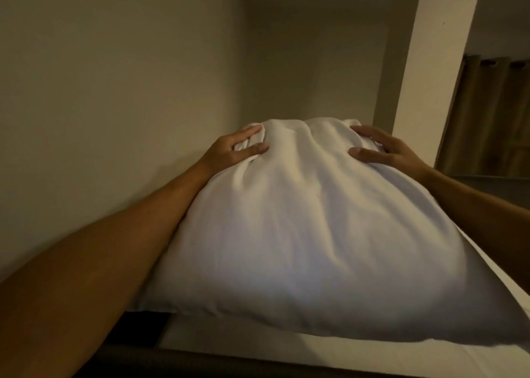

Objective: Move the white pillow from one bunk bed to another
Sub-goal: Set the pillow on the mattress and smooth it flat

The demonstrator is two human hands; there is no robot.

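The white pillow [309, 234] fills the middle of the view and lies on a bunk mattress with a white sheet [286, 349]. My left hand [232, 149] grips the pillow's far left corner, the cloth bunched between fingers and thumb. My right hand [384, 149] clasps the far right corner with fingers spread over its edge. Both forearms reach along the pillow's sides. The pillow's far end sits close to the room corner.
A beige wall [114, 90] runs close along the left side. A pale upright post [430, 62] stands at the right behind the pillow. Brown curtains [493, 113] hang at far right. The dark bed frame rail [200, 360] crosses the bottom.
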